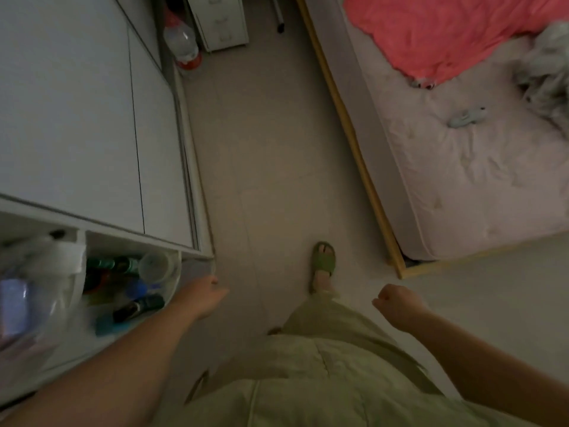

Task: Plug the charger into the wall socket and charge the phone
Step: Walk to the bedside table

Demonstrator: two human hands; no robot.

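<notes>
From up here I look down on a pale tiled floor [271,155] that runs as a corridor between furniture. On the right sits a wide bed with a wrinkled pale pink mattress sheet [480,167] in a light wooden frame [354,140]; a crumpled coral-red blanket [446,32] lies across its far end, a bundle of grey-white cloth [548,75] sits at the right edge, and a small pale blue-green object [466,117] lies on the sheet, too blurred for me to identify. On the left stands a tall white wardrobe with flat doors [77,118], and beside it, closer to me, an open white shelf unit [129,241] holding dark bottles [138,306], a clear plastic cup [154,266] and blurred plastic wrapping. Further down the corridor I see a small white drawer cabinet [218,20] and a large clear plastic bottle with a red base [181,41] standing on the floor next to it.

My pale green loose trousers [323,365] fill the bottom, with one foot forward in a green slipper [323,263]. My left hand [204,295] hangs near the shelf unit's corner, fingers loosely together and empty. My right hand [395,303] is curled into a loose fist; I cannot tell whether it holds anything.

I cannot pick out the charger, the phone or the socket in this view.
</notes>
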